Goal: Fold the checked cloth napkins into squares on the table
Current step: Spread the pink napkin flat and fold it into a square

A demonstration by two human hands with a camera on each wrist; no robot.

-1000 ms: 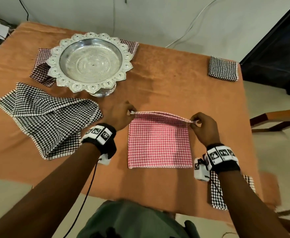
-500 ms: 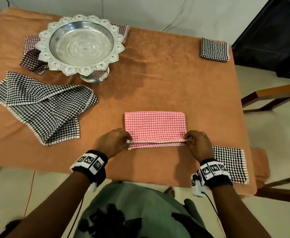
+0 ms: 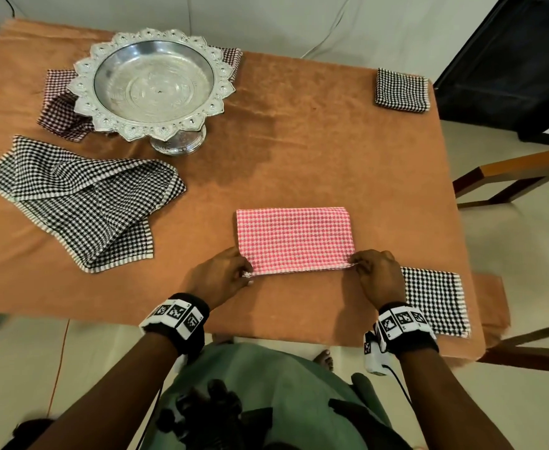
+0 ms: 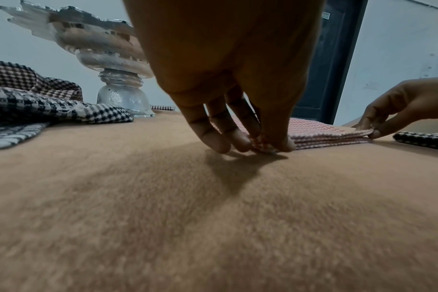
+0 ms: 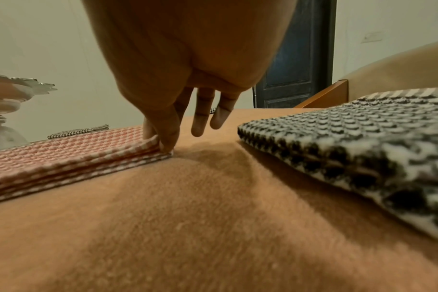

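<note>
A pink checked napkin (image 3: 294, 240) lies folded into a wide rectangle near the table's front edge. My left hand (image 3: 226, 277) pinches its near left corner (image 4: 261, 144) between thumb and fingers. My right hand (image 3: 375, 274) pinches the near right corner (image 5: 160, 148) with thumb and forefinger, the other fingers lifted. The layered near edge (image 5: 70, 171) rests on the cloth-covered table. A black checked napkin (image 3: 81, 203) lies loosely crumpled at the left. A folded black checked square (image 3: 433, 300) lies just right of my right hand.
A silver footed bowl (image 3: 153, 82) stands at the back left on a dark red checked napkin (image 3: 58, 115). Another folded black checked square (image 3: 401, 94) sits at the back right corner. A wooden chair (image 3: 519, 177) stands to the right of the orange table (image 3: 299, 141).
Both hands brought the pink napkin's far edge toward me and laid it on the near edge, halving the cloth. They have since stayed pinching the near corners.
</note>
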